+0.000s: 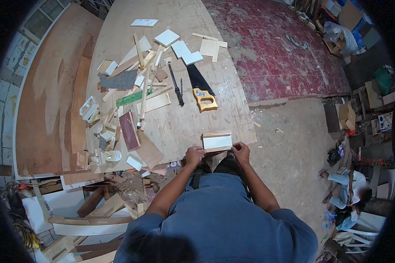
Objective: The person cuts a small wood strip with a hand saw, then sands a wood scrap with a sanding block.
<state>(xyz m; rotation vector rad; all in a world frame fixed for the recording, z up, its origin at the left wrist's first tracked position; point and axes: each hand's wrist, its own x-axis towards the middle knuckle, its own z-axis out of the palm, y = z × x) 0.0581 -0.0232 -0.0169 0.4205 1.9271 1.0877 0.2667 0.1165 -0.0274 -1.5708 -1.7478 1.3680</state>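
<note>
At the near edge of the workbench (180, 131) lies a small white board with wooden strips (217, 142) along its far and near sides. My left hand (195, 155) pinches the board's near left corner with curled fingers. At the near right corner, my right hand (241, 153) grips it between thumb and fingers. Beyond the board is a handsaw (205, 100) with a yellow handle, its dark blade partly under white pieces. A long black tool (177, 87) lies left of the saw.
Wood strips and offcuts (149, 74) pile up on the bench's left, with a dark red sanding block (129, 131) and a clear jar (113, 156) near its edge. White rectangles (167, 37) lie farther back. A person (349, 188) sits at the right among scrap.
</note>
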